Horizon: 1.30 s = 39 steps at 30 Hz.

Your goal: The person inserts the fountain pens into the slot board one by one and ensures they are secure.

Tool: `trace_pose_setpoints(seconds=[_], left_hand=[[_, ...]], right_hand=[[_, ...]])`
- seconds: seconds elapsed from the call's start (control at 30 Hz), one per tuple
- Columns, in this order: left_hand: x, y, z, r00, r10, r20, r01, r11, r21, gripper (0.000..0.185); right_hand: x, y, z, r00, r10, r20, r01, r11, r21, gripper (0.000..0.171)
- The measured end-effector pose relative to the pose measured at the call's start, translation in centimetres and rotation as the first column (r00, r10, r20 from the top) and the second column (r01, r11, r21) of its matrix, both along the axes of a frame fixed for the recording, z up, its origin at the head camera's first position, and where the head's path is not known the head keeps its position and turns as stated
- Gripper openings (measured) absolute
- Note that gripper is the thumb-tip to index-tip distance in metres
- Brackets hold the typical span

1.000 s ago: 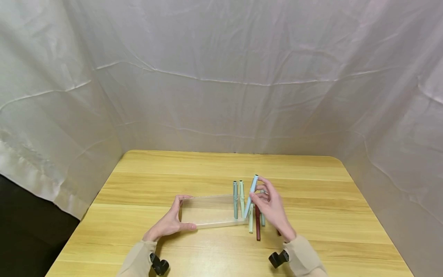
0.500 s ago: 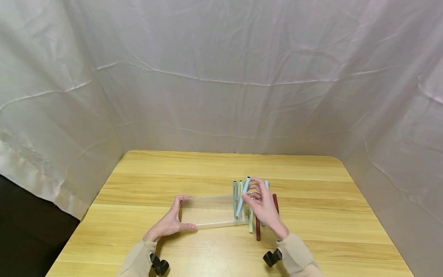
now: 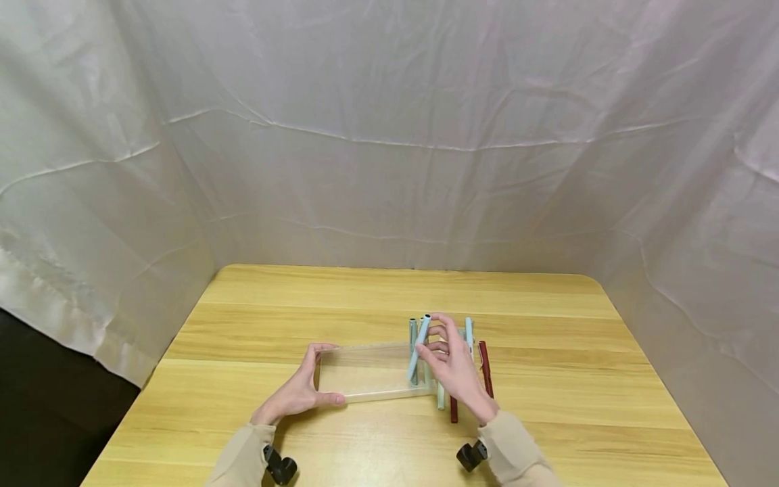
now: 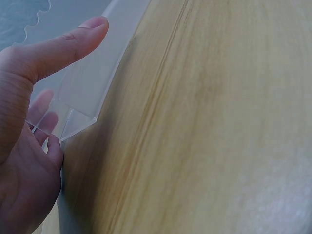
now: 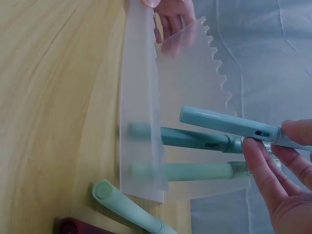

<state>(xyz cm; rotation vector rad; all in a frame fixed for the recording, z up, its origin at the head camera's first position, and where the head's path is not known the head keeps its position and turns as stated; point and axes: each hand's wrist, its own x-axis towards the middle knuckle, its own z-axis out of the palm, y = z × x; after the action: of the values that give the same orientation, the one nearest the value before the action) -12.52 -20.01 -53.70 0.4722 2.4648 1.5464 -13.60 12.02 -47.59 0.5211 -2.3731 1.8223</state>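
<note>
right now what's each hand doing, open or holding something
Left hand: holding the end of the clear, frosted plastic pen box, thumb and fingers round it.
Right hand: pinching a light blue pen over the box.

Beige long sleeves on both arms; small black camera mount strapped under each wrist.

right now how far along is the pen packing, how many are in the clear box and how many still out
Done: two green pens already lie in the clear box. In hand: the right hand pinches a light blue pen over the box, while the left hand holds its other end. Left: at least four more pens on the table, among them a dark red pen.
</note>
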Motion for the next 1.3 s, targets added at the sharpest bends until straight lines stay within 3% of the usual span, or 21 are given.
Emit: trace_pose_setpoints(seconds=[0.47,1.3], left_hand=[[0.0,0.0,-0.1,1.0,-0.001,-0.007,0.001,1.0,0.002,0.098],[-0.1,-0.1,-0.4,1.0,-0.002,-0.016,0.002,1.0,0.003,0.097]], right_hand=[[0.5,-0.8,-0.5,0.985,-0.002,-0.174,0.02,0.995,0.102,0.061],[1.1,-1.5,-1.3,0.984,-0.028,-0.176,0.066,0.975,0.213,0.066]])
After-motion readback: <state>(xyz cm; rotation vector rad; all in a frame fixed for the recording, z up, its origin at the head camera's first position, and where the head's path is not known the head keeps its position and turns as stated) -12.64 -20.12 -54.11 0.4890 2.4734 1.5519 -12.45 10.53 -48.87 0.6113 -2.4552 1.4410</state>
